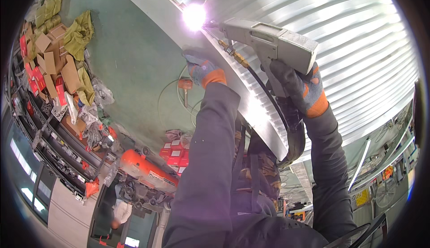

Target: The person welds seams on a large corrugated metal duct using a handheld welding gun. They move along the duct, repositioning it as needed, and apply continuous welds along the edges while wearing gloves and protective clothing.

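Observation:
My right hand (309, 89), in a grey-blue glove with an orange cuff, is closed round the handle of a grey handheld welding gun (268, 39). A glaring white-violet flare burns at its tip, on the seam where the flat border meets the ridges of a large corrugated metal panel (354, 69). A thin wire feeds in under the nozzle through a brass fitting (233, 53) joined to a black hose. My left hand (204, 69), gloved alike, is at the border's outer edge and appears to grip it; its fingertips are partly hidden.
Cardboard boxes (69, 75), olive sacks (79, 33) and plastic wrap are heaped at the left beside dark racks. An orange tank (148, 169) and red boxes (174, 154) are at lower left. An orange-headed tool (185, 84) and a loose cable are near the left hand. Another person (122, 212) is farther off.

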